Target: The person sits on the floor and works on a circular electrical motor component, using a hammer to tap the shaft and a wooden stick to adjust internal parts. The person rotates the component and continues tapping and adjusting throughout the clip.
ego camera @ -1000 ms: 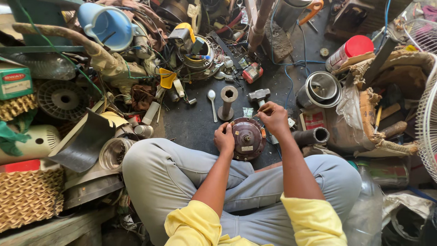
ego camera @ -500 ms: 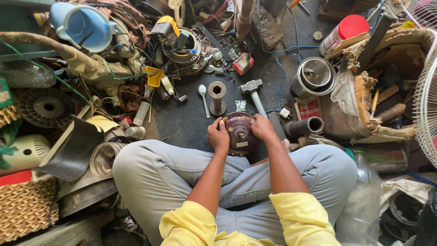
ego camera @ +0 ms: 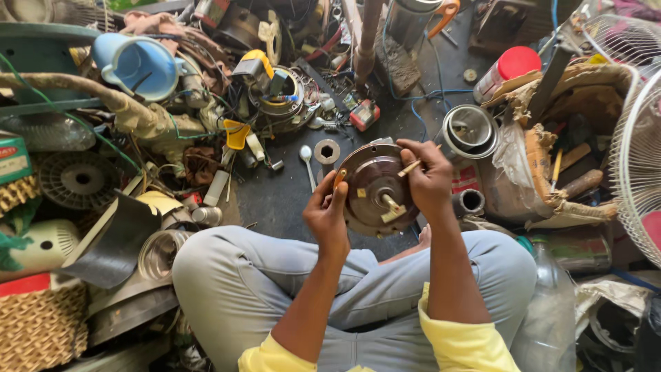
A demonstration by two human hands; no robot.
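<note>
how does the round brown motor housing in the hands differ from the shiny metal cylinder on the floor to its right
The round brown motor housing is dull brown, held up between the left hand and the right hand; the shiny metal cylinder is silver and rests untouched on the floor. The housing shows a shaft at its middle; the cylinder looks hollow. Both are round.

- We can't see the left rim of the round brown motor housing (ego camera: 375, 189); the left hand (ego camera: 329, 219) covers it.
- Right hand (ego camera: 428, 180) hides the housing's right edge, and most of the thin stick (ego camera: 409, 167) it pinches.
- White fan guard (ego camera: 637, 158) is cut off by the right edge.
- Woven basket (ego camera: 38, 331) runs off the left and bottom edges.
- Parts in the wire pile (ego camera: 275, 96) are too tangled and small for us to tell apart.
- Clear plastic bottle (ego camera: 551, 317) is cut off at the bottom edge.
</note>
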